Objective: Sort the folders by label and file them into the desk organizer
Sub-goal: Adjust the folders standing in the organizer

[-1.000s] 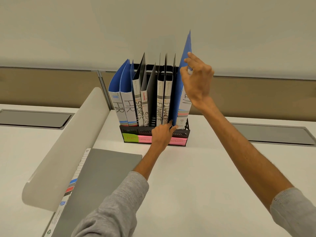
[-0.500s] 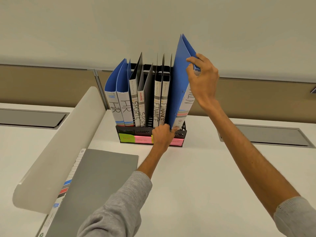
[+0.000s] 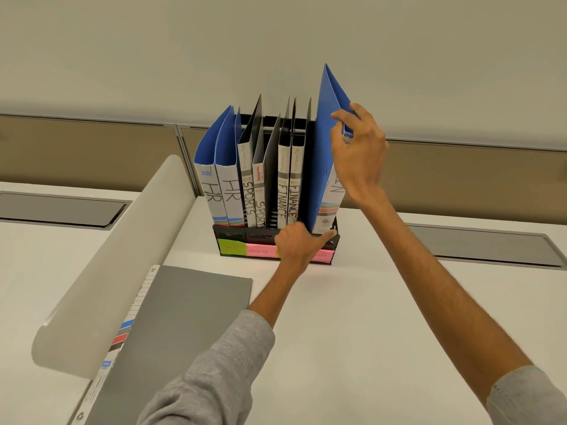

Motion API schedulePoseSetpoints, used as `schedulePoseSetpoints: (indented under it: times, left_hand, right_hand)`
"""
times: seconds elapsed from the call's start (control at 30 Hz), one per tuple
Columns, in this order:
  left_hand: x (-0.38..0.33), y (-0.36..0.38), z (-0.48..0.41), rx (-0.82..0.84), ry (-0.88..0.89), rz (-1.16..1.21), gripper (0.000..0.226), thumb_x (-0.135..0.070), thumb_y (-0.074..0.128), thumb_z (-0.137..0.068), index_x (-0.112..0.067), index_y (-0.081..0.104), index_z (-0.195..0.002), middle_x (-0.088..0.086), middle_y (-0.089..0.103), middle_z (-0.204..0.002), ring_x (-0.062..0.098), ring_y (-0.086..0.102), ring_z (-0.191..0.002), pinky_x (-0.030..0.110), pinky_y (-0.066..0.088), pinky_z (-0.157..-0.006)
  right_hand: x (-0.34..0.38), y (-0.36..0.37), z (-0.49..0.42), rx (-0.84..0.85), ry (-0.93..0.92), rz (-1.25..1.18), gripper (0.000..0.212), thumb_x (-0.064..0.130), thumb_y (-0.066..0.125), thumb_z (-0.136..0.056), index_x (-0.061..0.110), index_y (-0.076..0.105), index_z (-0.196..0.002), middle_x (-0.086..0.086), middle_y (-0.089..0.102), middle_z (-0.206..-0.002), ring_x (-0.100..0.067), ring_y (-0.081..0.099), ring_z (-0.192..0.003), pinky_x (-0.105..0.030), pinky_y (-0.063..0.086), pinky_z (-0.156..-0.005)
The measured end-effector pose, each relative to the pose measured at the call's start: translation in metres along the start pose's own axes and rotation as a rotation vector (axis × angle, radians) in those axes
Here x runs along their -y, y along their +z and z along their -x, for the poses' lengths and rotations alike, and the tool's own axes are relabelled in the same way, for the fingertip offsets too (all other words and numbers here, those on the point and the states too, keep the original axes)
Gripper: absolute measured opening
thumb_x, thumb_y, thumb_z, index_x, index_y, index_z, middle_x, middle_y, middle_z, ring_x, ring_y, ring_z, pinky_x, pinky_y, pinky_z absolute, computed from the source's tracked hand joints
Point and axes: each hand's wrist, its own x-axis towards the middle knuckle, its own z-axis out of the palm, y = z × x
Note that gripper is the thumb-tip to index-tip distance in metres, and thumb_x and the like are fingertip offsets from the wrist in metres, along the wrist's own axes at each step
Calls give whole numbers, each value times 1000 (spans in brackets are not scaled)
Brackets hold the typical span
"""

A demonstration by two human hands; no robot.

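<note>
A black desk organizer (image 3: 233, 236) stands on the white desk with sticky labels along its front. It holds two blue HR folders (image 3: 225, 167), two black SPORTS folders (image 3: 250, 179) and two black FINANCE folders (image 3: 290, 179). In the rightmost slot stands a blue folder (image 3: 323, 154), tilted, its spine lettering partly hidden. My right hand (image 3: 359, 151) pinches that folder's upper edge. My left hand (image 3: 299, 245) grips the organizer's front rim near the blue folder's foot. A grey folder (image 3: 184, 320) lies flat on the desk at the near left.
A curved white divider panel (image 3: 113, 268) runs along the left beside the grey folder. Grey cable-tray lids (image 3: 478, 243) are set into the desk on both sides. A tan partition and a pale wall rise behind the organizer.
The blue folder has tilted and dropped lower into the rightmost slot, its left cover now facing me. My right hand came down with it. My left hand stayed at the organizer's front.
</note>
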Motion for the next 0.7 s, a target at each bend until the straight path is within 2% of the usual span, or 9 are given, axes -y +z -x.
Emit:
schedulePoseSetpoints:
  times: [0.1,0.27,0.33,0.4,0.47,0.57,0.63,0.67,0.7]
  left_hand:
    - [-14,-3,-2,10,-33,-18,75,-89,51,-64,-14,49,-67,0,48,-64,21,48,-61,30,33,-55]
    - [-13,2,3,11,7,-54,60,-73,56,-78,-15,49,-71,3,55,-67,24,63,-70,29,32,-55]
    - [-19,5,5,7,3,-31,55,-68,57,-80,-14,50,-73,6,62,-75,26,66,-75,29,32,-56]
    - [-24,6,6,20,-5,-23,59,-70,58,-77,-12,58,-87,8,67,-86,29,67,-84,31,39,-61]
    - [-26,4,7,35,-16,-30,75,-74,59,-75,-8,59,-112,11,68,-97,31,66,-92,35,46,-69]
    - [-23,0,7,52,7,-38,67,-67,53,-84,-9,57,-115,11,68,-98,30,67,-92,34,47,-70]
    - [-22,0,7,61,19,-5,57,-59,54,-86,-8,58,-111,11,68,-97,30,67,-90,34,49,-70]
    - [-22,0,7,65,11,33,53,-55,57,-85,-8,58,-110,11,69,-97,30,67,-89,35,51,-71]
    - [-23,0,7,65,2,79,50,-52,60,-83,-9,59,-108,11,69,-97,30,67,-89,35,52,-72]
  right_hand:
    - [0,2,15,32,-18,23,24,26,53,-97,24,72,-110,-2,55,-140,-8,70,-83,7,31,-62]
    - [-4,-4,34,77,-60,87,25,27,50,-98,25,68,-114,-2,48,-147,-11,70,-77,-14,45,-70]
    - [-3,-8,33,103,-45,100,26,26,50,-98,24,67,-118,-3,46,-149,-11,70,-80,-16,47,-74]
    - [-3,-11,29,160,-21,119,30,27,50,-99,25,64,-125,-2,42,-152,-10,67,-78,-11,43,-73]
    - [-2,-14,24,232,-5,165,34,29,49,-98,30,59,-131,-2,38,-155,-11,62,-71,-7,35,-64]
    - [7,-17,4,379,-51,288,47,25,50,-92,33,53,-137,-10,32,-157,-27,66,-88,-24,43,-68]
    - [12,-19,-17,494,-24,348,62,16,52,-85,30,45,-144,-18,18,-160,-36,61,-101,-34,47,-75]
    - [13,-20,-27,539,20,352,69,11,52,-82,29,40,-147,-21,18,-158,-39,59,-102,-35,47,-77]
    - [13,-21,-35,567,59,344,75,6,51,-80,27,35,-150,-24,33,-150,-40,56,-103,-35,47,-78]
